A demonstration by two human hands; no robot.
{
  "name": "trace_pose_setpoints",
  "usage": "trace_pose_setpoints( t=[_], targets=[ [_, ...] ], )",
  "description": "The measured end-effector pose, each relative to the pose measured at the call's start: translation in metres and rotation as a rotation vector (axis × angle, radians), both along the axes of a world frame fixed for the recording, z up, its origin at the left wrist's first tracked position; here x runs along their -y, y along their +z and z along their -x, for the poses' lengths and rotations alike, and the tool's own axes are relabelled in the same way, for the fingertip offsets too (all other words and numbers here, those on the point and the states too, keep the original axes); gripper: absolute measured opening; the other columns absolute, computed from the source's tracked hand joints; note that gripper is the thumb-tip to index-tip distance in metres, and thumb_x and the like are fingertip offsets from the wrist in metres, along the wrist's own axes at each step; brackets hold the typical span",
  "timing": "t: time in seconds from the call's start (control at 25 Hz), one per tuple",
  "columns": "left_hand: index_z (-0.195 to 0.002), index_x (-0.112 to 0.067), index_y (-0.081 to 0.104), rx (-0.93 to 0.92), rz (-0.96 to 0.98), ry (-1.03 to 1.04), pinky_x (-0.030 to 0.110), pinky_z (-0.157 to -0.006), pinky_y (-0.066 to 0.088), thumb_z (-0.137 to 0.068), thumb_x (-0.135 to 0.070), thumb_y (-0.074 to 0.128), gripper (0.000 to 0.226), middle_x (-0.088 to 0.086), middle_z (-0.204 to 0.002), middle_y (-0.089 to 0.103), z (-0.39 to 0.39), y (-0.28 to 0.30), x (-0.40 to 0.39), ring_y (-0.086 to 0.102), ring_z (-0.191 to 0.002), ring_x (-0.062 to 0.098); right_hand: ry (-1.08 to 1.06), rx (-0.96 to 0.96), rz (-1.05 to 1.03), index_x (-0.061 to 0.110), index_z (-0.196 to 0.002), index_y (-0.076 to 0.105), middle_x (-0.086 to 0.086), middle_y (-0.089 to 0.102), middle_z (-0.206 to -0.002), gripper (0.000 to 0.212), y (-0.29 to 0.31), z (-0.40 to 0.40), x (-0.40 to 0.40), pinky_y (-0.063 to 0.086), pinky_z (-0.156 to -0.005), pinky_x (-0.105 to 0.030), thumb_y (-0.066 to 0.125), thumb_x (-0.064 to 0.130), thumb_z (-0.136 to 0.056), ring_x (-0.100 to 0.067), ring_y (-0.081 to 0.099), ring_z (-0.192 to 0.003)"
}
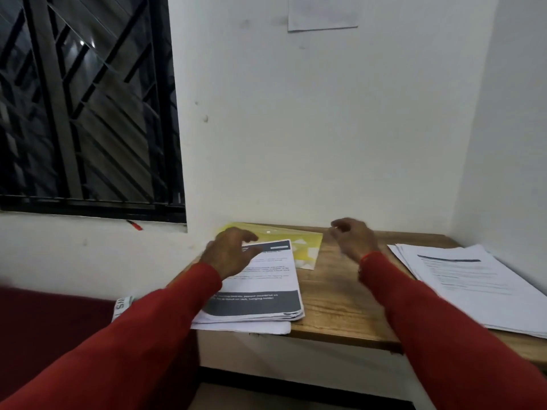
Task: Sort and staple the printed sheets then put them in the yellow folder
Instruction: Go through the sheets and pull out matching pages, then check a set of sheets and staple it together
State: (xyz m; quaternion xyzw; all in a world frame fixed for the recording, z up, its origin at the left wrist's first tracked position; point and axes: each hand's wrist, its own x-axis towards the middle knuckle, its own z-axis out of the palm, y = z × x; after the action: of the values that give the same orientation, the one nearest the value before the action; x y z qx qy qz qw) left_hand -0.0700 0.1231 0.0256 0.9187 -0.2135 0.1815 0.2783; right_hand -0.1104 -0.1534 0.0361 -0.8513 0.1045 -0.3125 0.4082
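A stack of printed sheets (260, 288) with dark header and footer bands lies on the left part of the wooden table (334, 294). Its far end overlaps the yellow folder (305, 241), which lies flat against the wall. My left hand (228, 250) hovers over the stack's far left corner, fingers loosely curled, holding nothing. My right hand (353, 236) is raised above the bare table to the right of the folder, fingers loosely curled and empty. A second pile of printed sheets (470, 279) lies fanned at the table's right side. No stapler is in view.
White walls close the table in at the back and right. A barred window (88, 108) is at upper left, with a red pen (134, 224) on its sill. A dark red seat (50, 321) lies left of the table, with a printed paper (122, 303) at its edge.
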Motion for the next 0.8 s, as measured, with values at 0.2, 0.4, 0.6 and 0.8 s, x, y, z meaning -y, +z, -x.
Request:
trace_pose_setpoints(
  t=[0.2,0.4,0.6,0.8],
  targets=[
    [-0.121,-0.018,0.068,-0.358,0.184,-0.389,0.029,-0.072,0.055,-0.092,-0.042,0.066,0.038,-0.001,-0.111,0.071,0.036,0.011,0.103,0.071,-0.096,0.018,-0.354,-0.224,0.162,0.013,-0.123,0.064,-0.012,0.063,-0.126,0.039,0.011,0.061,0.144,0.041,-0.102,-0.035,0.066,0.026,-0.087,-0.032,0.057,-0.119],
    [-0.120,-0.019,0.055,-0.806,0.253,-0.537,0.026,-0.063,0.051,-0.098,-0.040,0.059,0.031,0.011,-0.113,0.055,0.062,-0.003,0.205,0.062,-0.091,0.020,-0.583,-0.586,0.274,0.014,-0.138,0.047,-0.020,0.045,-0.137,0.061,-0.031,0.120,0.232,0.040,-0.106,-0.044,0.057,0.052,-0.091,-0.040,0.047,-0.127],
    [-0.127,-0.007,0.052,-0.977,0.422,-0.487,0.028,-0.067,0.055,-0.097,-0.037,0.061,0.044,0.010,-0.104,0.053,0.071,-0.010,0.284,0.060,-0.079,0.017,-0.589,-0.594,0.279,0.011,-0.135,0.046,-0.020,0.051,-0.135,0.066,-0.058,0.130,0.243,0.039,-0.103,-0.038,0.052,0.060,-0.090,-0.036,0.047,-0.127],
    [-0.124,-0.012,0.054,-1.047,0.430,-0.416,0.030,-0.066,0.055,-0.097,-0.034,0.063,0.036,0.014,-0.124,0.060,0.067,-0.003,0.321,0.062,-0.075,0.018,-0.561,-0.574,0.258,0.013,-0.132,0.051,-0.018,0.051,-0.137,0.061,-0.062,0.125,0.246,0.037,-0.105,-0.038,0.051,0.059,-0.091,-0.037,0.044,-0.129]
  ],
)
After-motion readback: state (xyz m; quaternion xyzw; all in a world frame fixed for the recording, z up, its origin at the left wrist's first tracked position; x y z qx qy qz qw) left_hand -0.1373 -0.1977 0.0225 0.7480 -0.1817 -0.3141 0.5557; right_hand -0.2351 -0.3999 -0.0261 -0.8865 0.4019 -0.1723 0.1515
